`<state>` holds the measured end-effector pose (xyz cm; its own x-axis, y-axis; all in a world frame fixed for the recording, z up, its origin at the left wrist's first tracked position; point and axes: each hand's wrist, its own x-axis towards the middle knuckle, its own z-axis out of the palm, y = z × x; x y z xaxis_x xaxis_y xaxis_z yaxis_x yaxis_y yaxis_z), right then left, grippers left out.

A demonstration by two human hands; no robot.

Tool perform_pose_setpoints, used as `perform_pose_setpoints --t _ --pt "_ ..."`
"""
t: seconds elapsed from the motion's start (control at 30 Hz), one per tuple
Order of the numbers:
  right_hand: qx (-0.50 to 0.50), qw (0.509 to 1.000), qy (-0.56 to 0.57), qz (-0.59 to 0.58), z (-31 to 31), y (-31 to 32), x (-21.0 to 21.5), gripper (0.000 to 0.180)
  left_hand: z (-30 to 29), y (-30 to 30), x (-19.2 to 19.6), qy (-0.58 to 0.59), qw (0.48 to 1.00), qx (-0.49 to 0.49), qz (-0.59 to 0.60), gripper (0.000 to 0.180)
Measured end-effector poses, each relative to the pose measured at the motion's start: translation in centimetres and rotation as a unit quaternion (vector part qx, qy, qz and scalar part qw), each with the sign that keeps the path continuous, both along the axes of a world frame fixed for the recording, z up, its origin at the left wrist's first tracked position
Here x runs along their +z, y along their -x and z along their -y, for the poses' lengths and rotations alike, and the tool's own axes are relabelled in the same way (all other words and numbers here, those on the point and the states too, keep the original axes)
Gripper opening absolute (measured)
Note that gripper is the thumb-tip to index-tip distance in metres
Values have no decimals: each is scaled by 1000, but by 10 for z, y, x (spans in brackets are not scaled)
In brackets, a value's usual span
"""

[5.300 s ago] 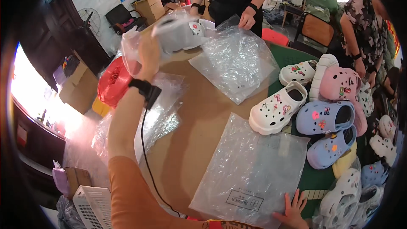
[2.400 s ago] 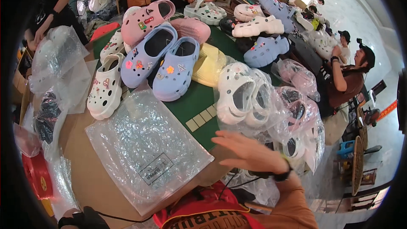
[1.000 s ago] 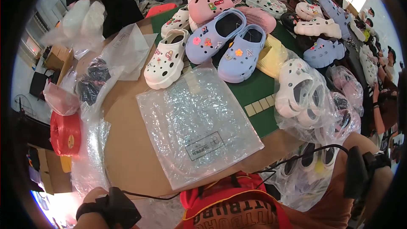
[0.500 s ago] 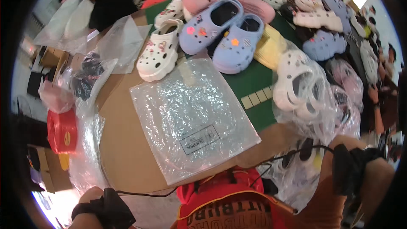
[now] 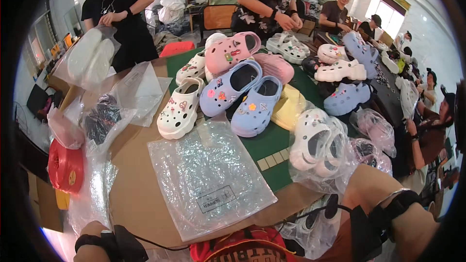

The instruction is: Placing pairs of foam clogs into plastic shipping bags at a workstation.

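My left hand (image 5: 95, 228) is at the lower left by the table's near edge, a black strap and box on its wrist; its fingers are hidden. On the right my right hand (image 5: 373, 185) is bent at the wrist beside a clear-bagged pair of white clogs (image 5: 307, 140); its fingers do not show. A flat clear plastic bag (image 5: 194, 191) lies on the table between my hands. Above it stand a white clog (image 5: 179, 111) and two lavender clogs (image 5: 257, 109) with charms. Behind these rest pink clogs (image 5: 228, 56).
A red tape-like roll (image 5: 65, 165) and loose clear bags (image 5: 94, 184) line the table's left side. Yellow sheets (image 5: 290, 109) lie under the clogs. More clogs (image 5: 347, 98) fill the right. Across the table, one person (image 5: 121, 19) holds bagged white footwear; several others stand or sit.
My view has tilted up, so the table sits lower and the people across it show more. The clogs and the flat bag keep their places on the table.
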<state>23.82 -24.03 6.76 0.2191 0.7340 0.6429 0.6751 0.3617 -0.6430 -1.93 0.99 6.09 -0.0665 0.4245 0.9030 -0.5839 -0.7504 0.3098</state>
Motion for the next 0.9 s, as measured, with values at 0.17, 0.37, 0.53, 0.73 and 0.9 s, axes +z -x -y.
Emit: perform_pose_setpoints --t 0.17,0.37,0.53,0.73,0.9 --pt "27 999 -24 -28 -8 10 -8 29 -2 17 10 -16 999 21 -28 17" --pt "51 997 3 -60 -5 11 -17 28 1 28 -3 23 997 38 -58 16" --pt "77 948 309 7 -15 3 -27 30 9 41 -9 66 980 107 -155 17" --pt "46 920 381 78 -1 -32 -23 33 -78 14 -46 132 780 28 -611 27" --pt "12 940 338 29 11 -41 -7 33 -103 -27 -71 71 643 4 -762 34"
